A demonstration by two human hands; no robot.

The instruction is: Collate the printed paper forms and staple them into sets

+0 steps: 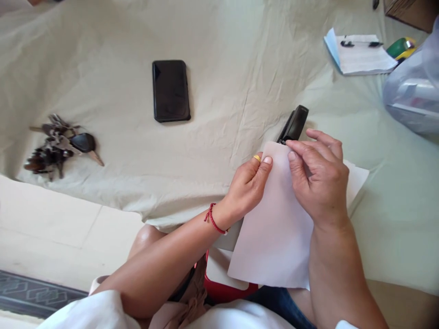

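Note:
Both my hands hold a white sheet of paper (274, 228) at its top edge, above the table's near edge. My left hand (248, 185), with a gold ring and a red cord bracelet, pinches the paper's upper left corner. My right hand (318, 176) pinches the top edge just to the right of it. A black stapler (294, 123) lies on the cloth right behind the paper, its near end touching or hidden by the paper's top edge. A second white sheet (356, 180) shows under my right hand.
A pale cloth (222, 68) covers the table. On it lie a black phone (170, 90), a bunch of keys (58, 146) at the left, papers with a pen (360, 52) at the far right and a plastic bag (414, 91). The floor shows lower left.

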